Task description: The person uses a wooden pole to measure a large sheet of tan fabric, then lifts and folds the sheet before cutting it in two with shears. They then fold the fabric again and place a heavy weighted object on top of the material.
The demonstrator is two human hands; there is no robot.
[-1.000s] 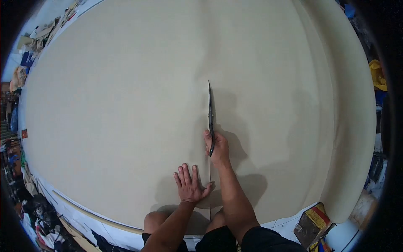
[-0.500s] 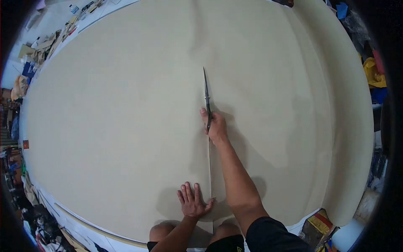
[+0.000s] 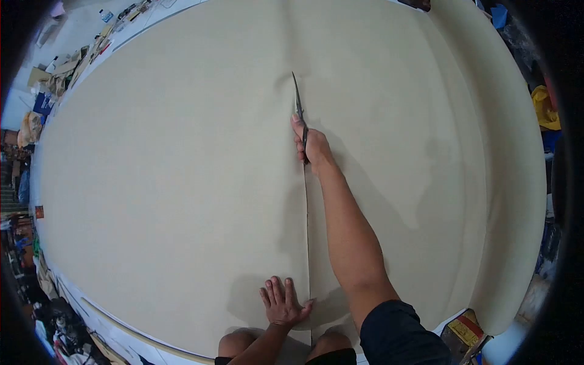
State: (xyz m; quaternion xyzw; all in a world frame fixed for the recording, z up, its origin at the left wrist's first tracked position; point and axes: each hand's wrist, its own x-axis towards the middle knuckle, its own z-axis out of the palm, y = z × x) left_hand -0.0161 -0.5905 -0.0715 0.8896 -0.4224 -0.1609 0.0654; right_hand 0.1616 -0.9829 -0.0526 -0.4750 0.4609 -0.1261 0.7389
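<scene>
A wide sheet of beige material (image 3: pixel 170 182) spreads over most of the head view. My right hand (image 3: pixel 313 146) is closed round the handles of a pair of scissors (image 3: pixel 298 97), whose blades point away from me along the sheet. Behind the scissors a straight cut (image 3: pixel 308 225) runs back toward my knees. My left hand (image 3: pixel 285 307) lies flat on the sheet with fingers spread, its thumb reaching across the near end of the cut. The lower blade is hard to make out.
The sheet's right side curls into a thick roll (image 3: pixel 514 182). A printed box (image 3: pixel 465 328) stands by the roll's near end, and a dark object (image 3: pixel 417 5) sits at the far edge. Assorted clutter (image 3: pixel 64 328) lines the left side. A yellow bag (image 3: pixel 544 106) lies beyond the roll.
My right hand and the scissors have moved farther away from me along the sheet, and the cut behind them is longer. My left hand stays flat near my knees.
</scene>
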